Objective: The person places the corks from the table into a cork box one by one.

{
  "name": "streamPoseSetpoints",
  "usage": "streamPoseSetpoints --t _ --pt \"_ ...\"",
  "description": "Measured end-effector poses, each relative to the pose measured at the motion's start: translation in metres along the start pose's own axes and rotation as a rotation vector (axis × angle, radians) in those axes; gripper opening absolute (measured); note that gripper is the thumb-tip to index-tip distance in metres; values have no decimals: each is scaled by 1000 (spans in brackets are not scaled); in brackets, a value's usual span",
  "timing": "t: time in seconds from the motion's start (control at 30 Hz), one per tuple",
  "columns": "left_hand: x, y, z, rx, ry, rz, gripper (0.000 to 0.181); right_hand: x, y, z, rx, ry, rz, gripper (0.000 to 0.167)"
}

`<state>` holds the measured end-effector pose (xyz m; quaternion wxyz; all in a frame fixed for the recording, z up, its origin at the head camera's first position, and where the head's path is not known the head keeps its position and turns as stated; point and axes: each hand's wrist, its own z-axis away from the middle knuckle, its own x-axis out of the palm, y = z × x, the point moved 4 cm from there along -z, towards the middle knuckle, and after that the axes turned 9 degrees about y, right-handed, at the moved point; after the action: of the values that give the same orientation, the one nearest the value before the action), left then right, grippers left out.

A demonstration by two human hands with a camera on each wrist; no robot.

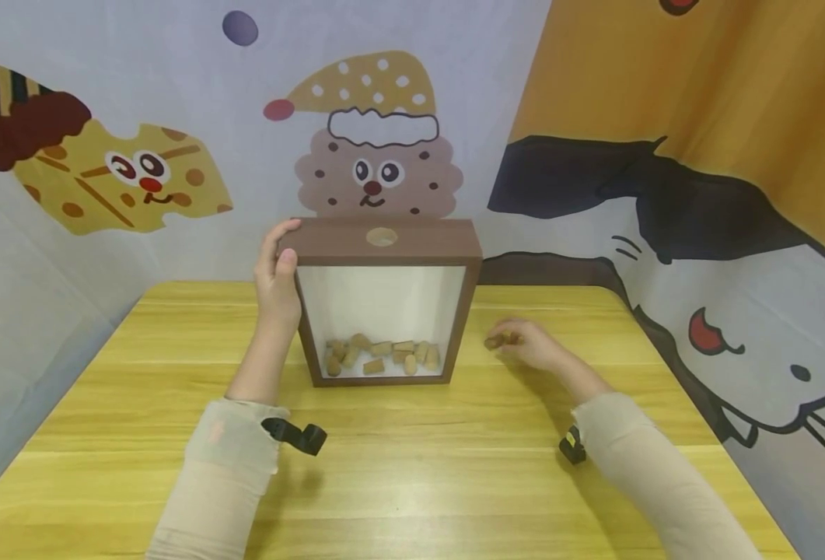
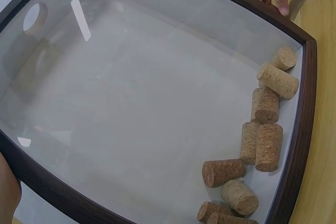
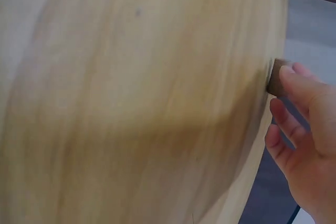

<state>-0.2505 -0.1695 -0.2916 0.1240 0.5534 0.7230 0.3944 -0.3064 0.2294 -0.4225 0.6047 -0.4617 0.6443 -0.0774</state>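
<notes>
A brown wooden shadow box (image 1: 382,381) with a clear front stands upright on the table, a round hole (image 1: 382,237) in its top. Several corks (image 1: 373,365) lie in a loose heap along its bottom; the left wrist view shows cork stoppers (image 2: 269,148) close up behind the pane. My left hand (image 1: 277,284) grips the box's upper left corner, thumb on the front edge and fingers over the top. To the right of the box, low over the table, my right hand (image 1: 534,344) pinches a cork (image 3: 276,77) between thumb and fingers. Some of its fingers are curled beneath.
The yellow wood-grain table (image 1: 398,474) extends around the box on both sides and in front. Close behind it hangs a cartoon-printed cloth (image 1: 377,70), which also runs along the right side. Small black devices (image 1: 300,437) are strapped at both wrists.
</notes>
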Motion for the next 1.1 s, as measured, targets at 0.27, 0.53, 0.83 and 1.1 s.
streamPoseSetpoints --t 0.27,0.53,0.83,1.1 --pt "1 0 0 -9 -11 5 84 8 8 1 58 -1 49 29" --pt "0 1 0 4 -5 -7 85 -3 0 3 70 84 87 27" --pt "0 2 -1 15 -4 -12 85 -27 -30 11 114 183 120 25" --pt "0 2 0 10 -6 -2 85 -46 -78 18 5 333 107 26"
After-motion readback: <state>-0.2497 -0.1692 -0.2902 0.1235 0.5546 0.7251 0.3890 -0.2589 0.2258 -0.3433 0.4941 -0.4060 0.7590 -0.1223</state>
